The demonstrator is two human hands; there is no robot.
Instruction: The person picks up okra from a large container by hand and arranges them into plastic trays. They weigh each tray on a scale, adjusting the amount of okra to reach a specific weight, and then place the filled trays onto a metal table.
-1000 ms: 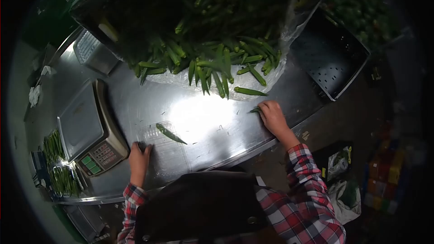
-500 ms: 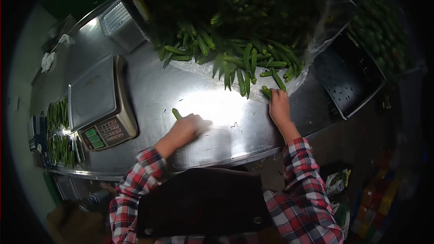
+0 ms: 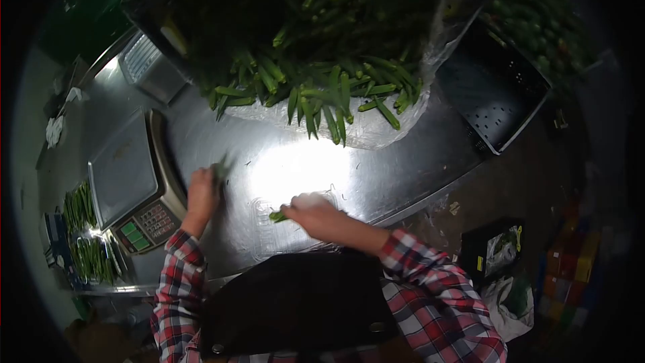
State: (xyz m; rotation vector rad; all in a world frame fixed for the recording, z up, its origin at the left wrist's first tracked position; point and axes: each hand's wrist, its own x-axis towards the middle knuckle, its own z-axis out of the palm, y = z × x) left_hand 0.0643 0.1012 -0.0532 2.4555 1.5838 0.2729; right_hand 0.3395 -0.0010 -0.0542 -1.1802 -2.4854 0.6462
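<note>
Close to the scale, my left hand (image 3: 200, 195) is closed around a green okra pod (image 3: 220, 167), smeared by motion. My right hand (image 3: 319, 218) grips another okra pod (image 3: 277, 216) by pinched fingers, above a clear plastic tray (image 3: 267, 247) lying on the steel table in front of my apron. The hand hides part of this pod and of the tray. Ahead, a large heap of okra (image 3: 269, 70) spills out of a crate lined with a clear plastic bag (image 3: 386, 133).
A digital scale (image 3: 138, 191) stands at left, with packed okra trays (image 3: 93, 259) beyond it. A metal container (image 3: 151, 67) is at back left. To the right are a black perforated crate (image 3: 494, 97) and a heap of green produce (image 3: 544, 23). The steel table (image 3: 430, 161) ends near my apron.
My right hand has come from the edge of the okra heap to the plastic tray, carrying a pod. My left hand has moved left toward the scale. The view has shifted somewhat.
</note>
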